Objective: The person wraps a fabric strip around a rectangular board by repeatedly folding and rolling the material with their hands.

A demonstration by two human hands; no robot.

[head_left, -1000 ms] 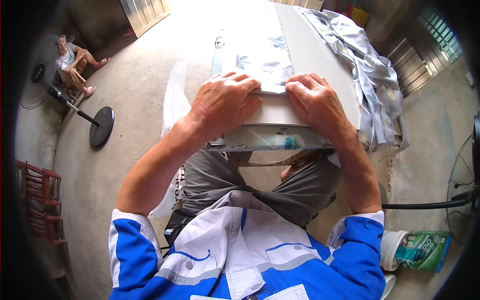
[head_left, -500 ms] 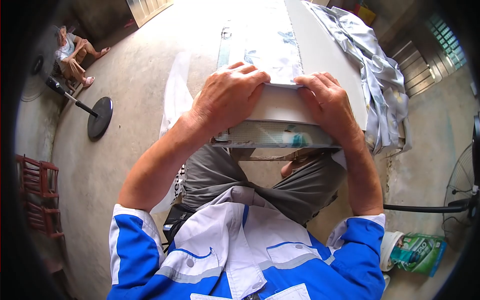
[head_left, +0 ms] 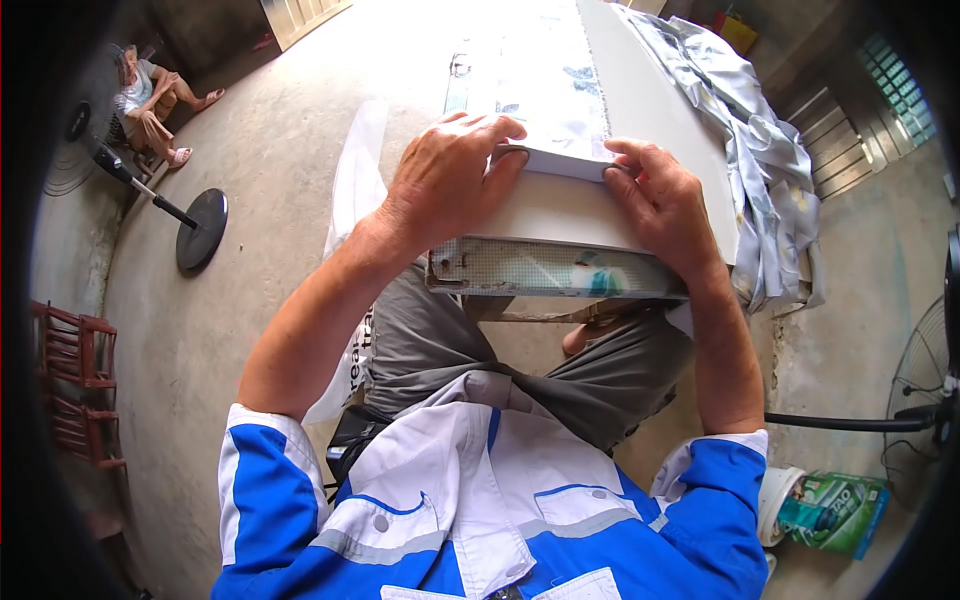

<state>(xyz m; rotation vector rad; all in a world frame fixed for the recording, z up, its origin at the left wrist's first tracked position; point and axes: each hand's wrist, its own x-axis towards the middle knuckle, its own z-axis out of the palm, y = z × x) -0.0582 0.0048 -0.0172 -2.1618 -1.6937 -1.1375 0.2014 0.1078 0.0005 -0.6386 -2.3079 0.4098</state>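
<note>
A strip of white fabric with a faint grey-blue leaf print (head_left: 555,95) runs lengthwise over the white tabletop (head_left: 565,212). Its near end is turned up into a band (head_left: 565,163) that shows a plain pale side. At the band's left corner, my left hand (head_left: 445,178) pinches the cloth between thumb and fingers. My right hand (head_left: 662,197) grips the right corner the same way, its thumb below the edge. Both hands rest near the table's front. What lies under the palms is hidden.
A heap of grey-white printed cloth (head_left: 745,130) hangs over the table's right edge. White plastic sheeting (head_left: 355,170) is at the left. A fan base (head_left: 202,232) stands on the floor, with a seated person (head_left: 150,100) beyond. A bucket (head_left: 780,505) and green bag (head_left: 835,515) sit lower right.
The near end of the strip has tilted up, showing more of its pale band. My thumbs now show more plainly at its corners, and my right hand has shifted slightly downward.
</note>
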